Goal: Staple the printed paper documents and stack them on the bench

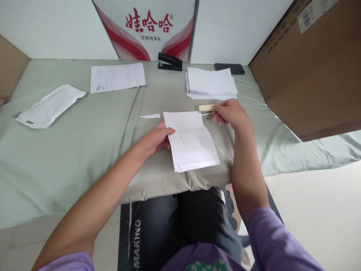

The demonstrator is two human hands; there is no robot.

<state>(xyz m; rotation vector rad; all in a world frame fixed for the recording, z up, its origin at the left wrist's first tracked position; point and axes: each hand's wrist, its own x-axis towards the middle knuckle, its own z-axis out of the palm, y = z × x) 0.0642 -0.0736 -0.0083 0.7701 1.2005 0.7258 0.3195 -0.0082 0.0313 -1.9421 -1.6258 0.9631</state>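
A folded white paper (191, 141) with faint print lies on the pale green cloth (84, 150) near its front edge. My left hand (156, 139) rests on the paper's left edge, fingers pressing it down. My right hand (229, 113) sits just beyond the paper's top right corner, its fingers closed on the end of a small cream-coloured tool (205, 108) with a thin metal part beneath. A torn scrap of paper (150, 116) lies left of the folded sheet.
A stack of white sheets (211, 83) lies behind my right hand. A black stapler (169, 62) and a dark flat object (229, 68) stand at the back. A printed sheet (117, 77), a white pouch (47, 107), and a cardboard box (313, 67) surround them.
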